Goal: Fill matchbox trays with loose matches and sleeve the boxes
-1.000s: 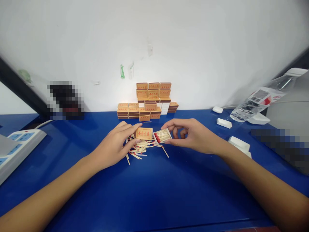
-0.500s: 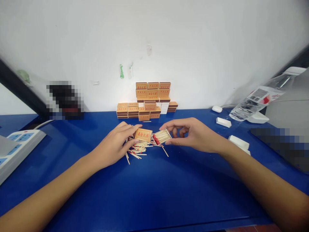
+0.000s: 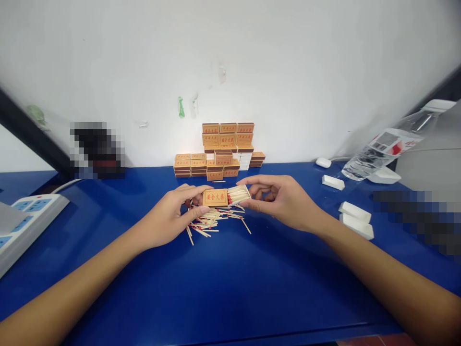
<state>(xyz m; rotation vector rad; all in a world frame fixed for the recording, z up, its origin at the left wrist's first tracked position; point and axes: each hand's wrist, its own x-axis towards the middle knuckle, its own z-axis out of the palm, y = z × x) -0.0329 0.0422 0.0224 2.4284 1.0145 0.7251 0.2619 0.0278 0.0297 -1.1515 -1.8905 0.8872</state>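
Note:
Between thumb and fingers, my left hand (image 3: 176, 209) grips an orange matchbox sleeve (image 3: 215, 197) with red lettering. My right hand (image 3: 275, 199) pinches the far end of a white matchbox tray (image 3: 249, 189) full of red-tipped matches (image 3: 237, 194). The tray's left end meets the sleeve's right opening, and the match heads are partly covered there. Beneath the two, loose matches (image 3: 207, 222) lie in a heap on the blue table (image 3: 230, 283). Both hands are closed on their parts.
Stacked matchboxes (image 3: 227, 139) stand against the wall behind my hands, with a single match (image 3: 218, 181) before them. White empty-looking trays (image 3: 356, 226), a white earphone case (image 3: 323, 163) and a plastic bottle (image 3: 387, 142) are at right. A power strip (image 3: 34, 216) lies at left.
My right hand has moved left and slightly up with the tray, which now meets the sleeve's opening. The sleeve in my left hand has levelled and shifted a little.

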